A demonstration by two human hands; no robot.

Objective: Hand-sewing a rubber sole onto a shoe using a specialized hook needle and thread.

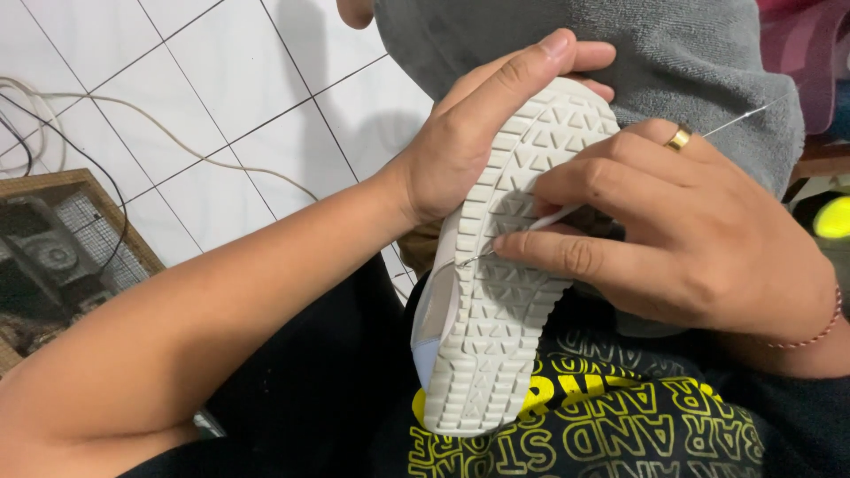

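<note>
White rubber-soled shoe [505, 265] sits sole-up on lap, centre; left hand [469, 133] clamped round its far end; right hand [682, 239] pinches thin metal needle [513, 241] w/ thread at sole's left edge; stitching looks partway, amt left unclear.

A white shoe with a pale rubber sole moulded in small triangles [496, 292] is tilted sole-up over the person's lap, toe end raised and heel end low. A thin metal needle with a white handle [540, 223] lies across the sole, its tip entering the seam at the sole's left edge, a white thread [739, 118] running up to the right.
</note>
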